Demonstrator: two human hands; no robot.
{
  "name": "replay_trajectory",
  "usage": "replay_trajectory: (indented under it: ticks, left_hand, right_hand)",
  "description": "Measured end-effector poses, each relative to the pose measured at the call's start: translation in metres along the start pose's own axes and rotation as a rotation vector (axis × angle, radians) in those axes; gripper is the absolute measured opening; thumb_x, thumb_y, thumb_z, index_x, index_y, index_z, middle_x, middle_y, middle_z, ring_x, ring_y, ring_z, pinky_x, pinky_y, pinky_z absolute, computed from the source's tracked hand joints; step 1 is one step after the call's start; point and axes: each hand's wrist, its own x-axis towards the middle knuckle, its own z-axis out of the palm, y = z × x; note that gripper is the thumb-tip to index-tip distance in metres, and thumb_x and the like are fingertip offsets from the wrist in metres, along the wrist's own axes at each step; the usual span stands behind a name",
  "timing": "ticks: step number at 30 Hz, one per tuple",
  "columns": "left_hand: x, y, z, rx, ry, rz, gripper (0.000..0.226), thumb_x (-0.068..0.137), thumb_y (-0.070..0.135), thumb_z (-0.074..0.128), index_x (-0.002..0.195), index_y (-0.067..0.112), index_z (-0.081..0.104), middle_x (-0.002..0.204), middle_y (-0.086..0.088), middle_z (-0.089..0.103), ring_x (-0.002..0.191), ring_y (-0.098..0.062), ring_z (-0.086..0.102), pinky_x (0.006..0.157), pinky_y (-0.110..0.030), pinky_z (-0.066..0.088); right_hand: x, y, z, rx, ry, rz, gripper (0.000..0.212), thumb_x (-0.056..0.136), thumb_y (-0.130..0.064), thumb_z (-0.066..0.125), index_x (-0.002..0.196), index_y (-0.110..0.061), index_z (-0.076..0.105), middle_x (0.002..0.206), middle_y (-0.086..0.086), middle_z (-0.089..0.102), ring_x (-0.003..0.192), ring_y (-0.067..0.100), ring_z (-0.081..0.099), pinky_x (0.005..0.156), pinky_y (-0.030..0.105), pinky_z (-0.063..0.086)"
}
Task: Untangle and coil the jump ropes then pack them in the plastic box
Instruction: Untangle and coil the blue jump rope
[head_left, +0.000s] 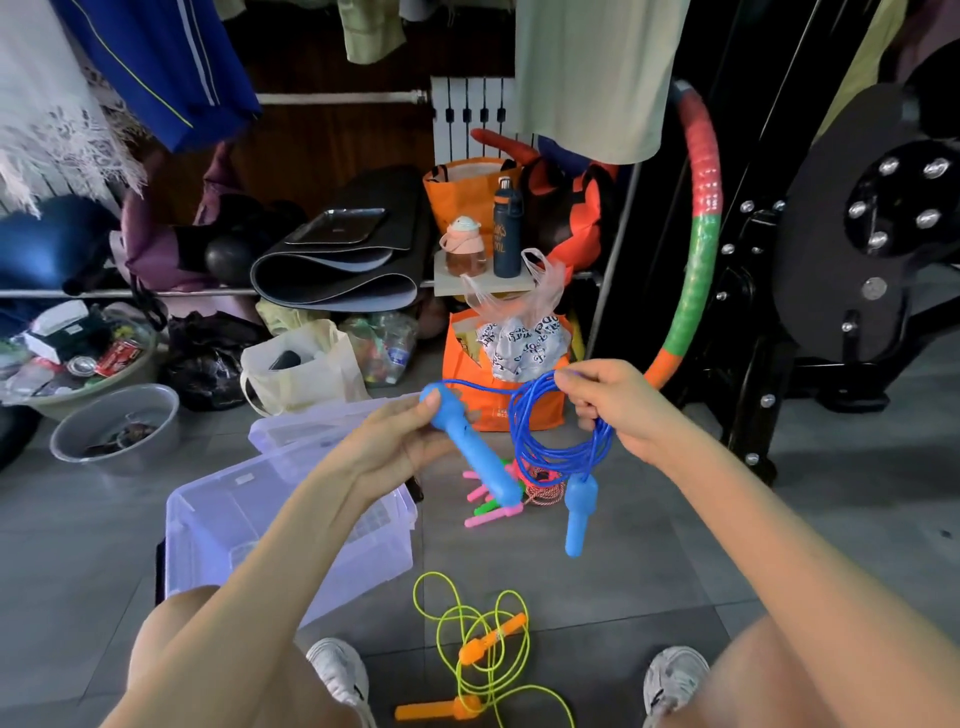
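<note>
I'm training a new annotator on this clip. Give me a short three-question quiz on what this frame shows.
1. True or false: the yellow jump rope with orange handles is already in the plastic box.
2. What does the right hand hold? A) blue rope coils B) a pink handle C) the box lid
3. Fill in: the left hand grips a blue ____.
Key: 1 false; 2 A; 3 handle.

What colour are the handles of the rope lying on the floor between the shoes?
Orange handles, on a yellow-green cord; the head view shows them.
</note>
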Motion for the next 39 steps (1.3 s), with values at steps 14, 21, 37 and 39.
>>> replay_trajectory:
  ticks: [14, 21, 37, 39]
  left_hand:
    - [0.0, -0.018, 0.026, 0.508, 0.503, 0.461, 0.042, 0.072, 0.01, 0.079, 0.104, 0.014, 0.051, 0.095, -0.006, 0.063, 0.075, -0.016, 0.061, 0.066, -0.026, 0.049]
    - [0.0, -0.033, 0.033, 1.03, 0.551, 0.566, 0.046, 0.064, 0.018, 0.084, 0.092, 0.02, 0.047, 0.081, 0.01, 0.059, 0.07, -0.008, 0.055, 0.063, -0.015, 0.042]
    - [0.006, -0.05, 0.028, 0.977, 0.649, 0.37, 0.05, 0.059, 0.02, 0.087, 0.078, 0.018, 0.041, 0.078, 0.005, 0.042, 0.075, -0.018, 0.042, 0.067, -0.032, 0.037]
    - [0.006, -0.043, 0.033, 0.849, 0.47, 0.313, 0.066, 0.056, 0.016, 0.086, 0.107, 0.02, 0.044, 0.102, 0.004, 0.05, 0.09, -0.006, 0.053, 0.081, -0.028, 0.045]
  right_hand:
    - [-0.001, 0.024, 0.038, 0.316, 0.023, 0.093, 0.028, 0.093, -0.011, 0.054, 0.066, -0.006, 0.046, 0.052, 0.0, 0.032, 0.038, 0.008, 0.033, 0.039, 0.022, 0.031]
    - [-0.001, 0.022, 0.045, 0.26, 0.034, 0.08, 0.014, 0.094, -0.01, 0.052, 0.082, -0.003, 0.05, 0.056, 0.004, 0.027, 0.032, 0.005, 0.041, 0.045, 0.026, 0.026]
    - [-0.014, 0.001, 0.039, 0.337, -0.081, 0.087, 0.029, 0.094, -0.01, 0.051, 0.065, -0.008, 0.049, 0.055, 0.0, 0.034, 0.045, 0.008, 0.029, 0.042, 0.02, 0.034]
    - [-0.015, -0.002, 0.036, 0.394, -0.115, 0.118, 0.028, 0.094, -0.011, 0.051, 0.066, -0.009, 0.051, 0.053, -0.001, 0.035, 0.045, 0.008, 0.029, 0.043, 0.02, 0.032]
